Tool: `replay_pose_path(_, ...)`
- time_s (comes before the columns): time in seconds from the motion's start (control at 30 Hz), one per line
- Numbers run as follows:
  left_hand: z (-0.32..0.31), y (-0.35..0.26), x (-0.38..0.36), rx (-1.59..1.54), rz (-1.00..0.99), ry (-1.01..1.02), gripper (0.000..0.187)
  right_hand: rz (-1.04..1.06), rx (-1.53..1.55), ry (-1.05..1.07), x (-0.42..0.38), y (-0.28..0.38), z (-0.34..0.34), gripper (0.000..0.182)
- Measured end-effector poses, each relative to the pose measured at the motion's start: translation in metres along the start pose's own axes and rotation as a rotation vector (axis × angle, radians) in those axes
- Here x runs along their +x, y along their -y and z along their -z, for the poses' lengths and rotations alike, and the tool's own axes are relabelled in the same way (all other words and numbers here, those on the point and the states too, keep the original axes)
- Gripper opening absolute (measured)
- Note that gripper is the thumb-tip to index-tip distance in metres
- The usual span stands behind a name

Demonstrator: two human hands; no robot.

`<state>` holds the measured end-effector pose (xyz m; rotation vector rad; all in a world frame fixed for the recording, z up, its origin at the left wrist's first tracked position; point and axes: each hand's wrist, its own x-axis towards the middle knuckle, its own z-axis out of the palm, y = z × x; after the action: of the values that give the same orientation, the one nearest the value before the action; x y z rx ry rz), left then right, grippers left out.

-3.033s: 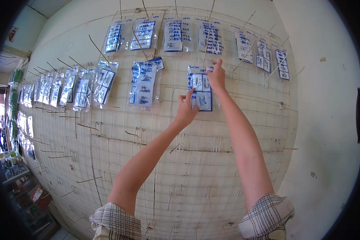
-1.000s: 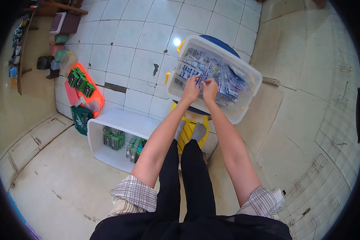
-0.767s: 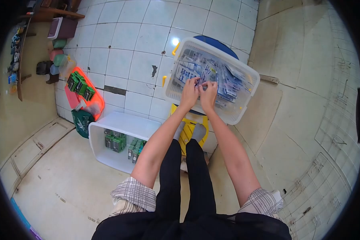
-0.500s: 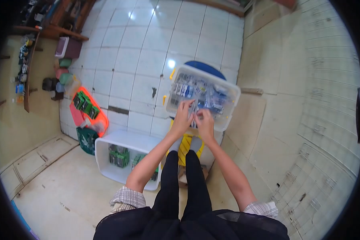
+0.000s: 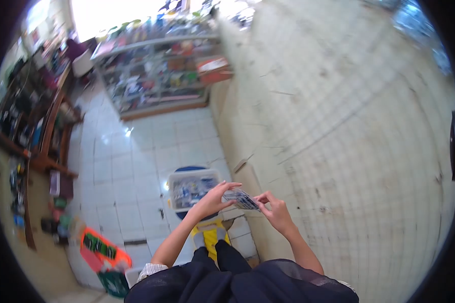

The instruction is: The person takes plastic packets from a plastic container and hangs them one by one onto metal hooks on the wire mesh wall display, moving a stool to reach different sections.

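A flat, thin packet (image 5: 243, 200) with a dark and pale pattern is held up in front of me, tilted, its print too blurred to read. The fingers of my right hand (image 5: 276, 213) pinch its right end. At its other end, my left hand (image 5: 212, 201) holds the edge between thumb and fingers. Beyond and below my hands, a white plastic bin (image 5: 172, 198) contains several blue and white packets (image 5: 191, 191). My left wrist partly covers the bin's near side.
An orange tray (image 5: 122, 258) with green items lies at left, beside a dark green bag (image 5: 112, 284). A yellow step (image 5: 213, 248) is under my feet. A glass display case (image 5: 156, 76) stands at the back, with a wire grid wall (image 5: 349, 151) on the right.
My view has tipped up, bringing the display case into sight. Both hands have risen from over the bin to the right, with the packet between them.
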<state>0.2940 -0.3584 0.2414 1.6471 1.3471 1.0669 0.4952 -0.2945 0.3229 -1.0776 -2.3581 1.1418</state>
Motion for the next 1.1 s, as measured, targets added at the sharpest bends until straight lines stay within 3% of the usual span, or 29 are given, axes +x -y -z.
replay_pose_path(0.03, -0.008, -0.021, 0.01, -0.141, 0.008, 0.028, 0.055, -0.004, -0.013, -0.069, -0.016, 0.011, 0.022, 0.012)
replay_pose_path(0.27, -0.081, -0.157, 0.075, -0.263, -0.44, 0.149, 0.057, -0.003, -0.15, -0.548, -0.133, 0.08, 0.148, 0.01)
replay_pose_path(0.33, -0.105, -0.19, 0.09, -0.296, -0.546, 0.203, 0.06, 0.087, -0.191, -0.774, -0.164, 0.095, 0.173, 0.008)
replay_pose_path(0.4, -0.121, -0.241, 0.097, -0.618, -0.562, 0.207, 0.065, 0.095, -0.23, -0.873, -0.197, 0.106, 0.194, 0.016)
replay_pose_path(0.47, -0.136, -0.283, 0.099, -0.71, -0.622, 0.224, 0.065, 0.326, -0.028, -1.093, -0.228, 0.121, 0.204, 0.03)
replay_pose_path(0.5, -0.144, -0.302, 0.098, -0.796, -0.646, 0.195, 0.065, 0.335, -0.093, -1.065, -0.247, 0.125, 0.21, 0.045)
replay_pose_path(0.6, -0.169, -0.352, 0.095, -0.968, -0.698, 0.286, 0.057, 0.42, -0.109, -1.217, -0.279, 0.137, 0.212, 0.051)
replay_pose_path(0.77, -0.201, -0.427, 0.092, -0.953, -0.873, 0.459, 0.044, 0.618, -0.225, -1.383, -0.312, 0.16, 0.232, 0.062)
replay_pose_path(0.87, -0.212, -0.473, 0.088, -0.948, -0.992, 0.54, 0.042, 0.612, -0.515, -1.615, -0.329, 0.184, 0.256, 0.059)
replay_pose_path(0.93, -0.213, -0.508, 0.085, -0.982, -1.061, 0.603, 0.041, 0.547, -0.608, -1.605, -0.35, 0.208, 0.274, 0.048)
replay_pose_path(1.03, -0.21, -0.564, 0.085, -0.881, -1.244, 0.573, 0.043, 0.443, -0.656, -1.629, -0.374, 0.247, 0.306, 0.035)
replay_pose_path(1.1, -0.208, -0.604, 0.089, -0.815, -1.405, 0.45, 0.045, 0.383, -0.689, -1.684, -0.386, 0.277, 0.327, 0.029)
